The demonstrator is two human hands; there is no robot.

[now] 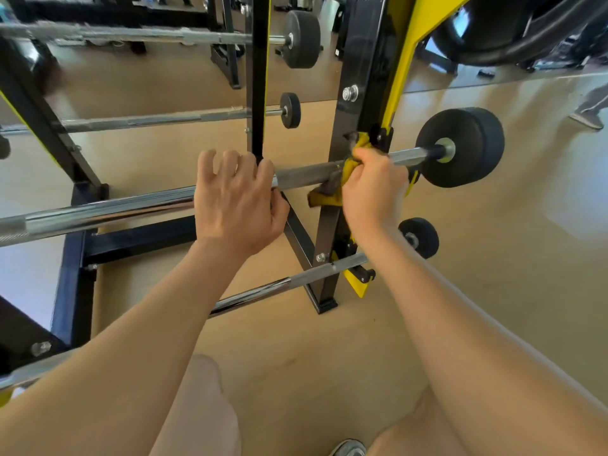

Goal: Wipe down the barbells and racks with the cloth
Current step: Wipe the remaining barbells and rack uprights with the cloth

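Observation:
A chrome barbell (105, 210) with a black end weight (460, 148) lies across the black and yellow rack (357, 103). My left hand (237, 199) grips the bar near its middle, fingers curled over the top. My right hand (373, 187) holds a yellow cloth (353, 164) wrapped round the bar, right beside the rack upright. Part of the cloth hangs below the bar; the rest is hidden under my fingers.
A second barbell (279, 286) rests lower on the rack and two more (138, 120) sit higher behind. A mirror behind the rack reflects the gym. A tan floor (493, 274) spreads to the right, where a person's foot (589, 118) shows. My knees are at the bottom.

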